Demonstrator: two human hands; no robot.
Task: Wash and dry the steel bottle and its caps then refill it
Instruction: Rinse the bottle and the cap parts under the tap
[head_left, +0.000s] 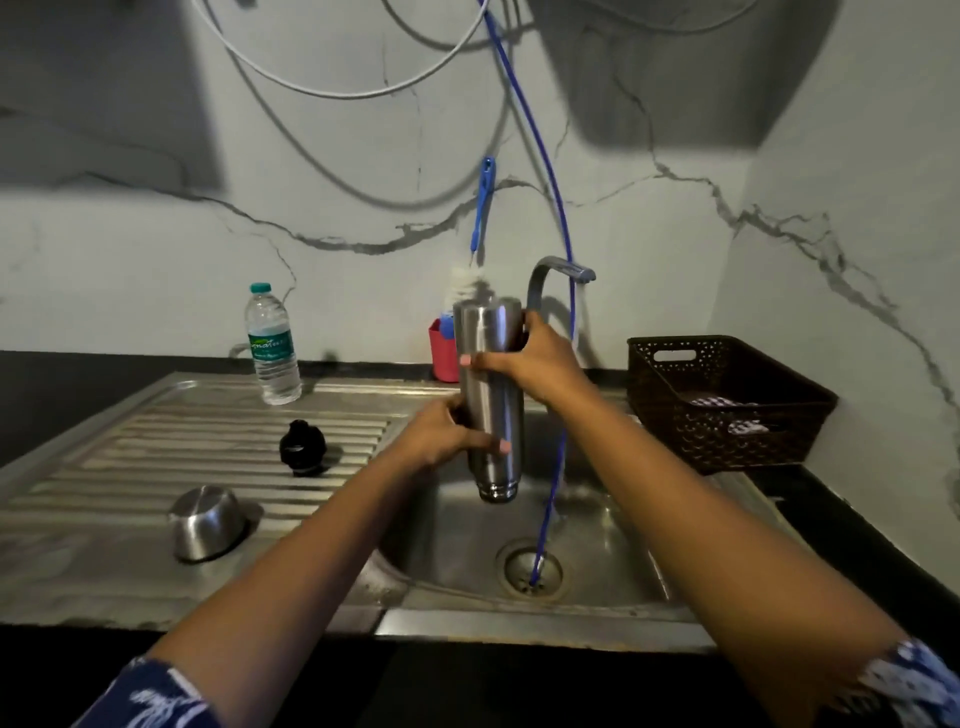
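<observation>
While my left grip wraps the bottle low, near its neck, and my right grip curls round its upper end, both closed on the steel, I hold it mouth-down above the sink, I judge so that rinse water drains out. The black cap and steel cap lie well apart on the ribbed surface to the left, probably parked there to drip.

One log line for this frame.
steel bottle: inverted over sink | left hand, right hand: both grip it | steel cap, black cap: on drainboard
</observation>
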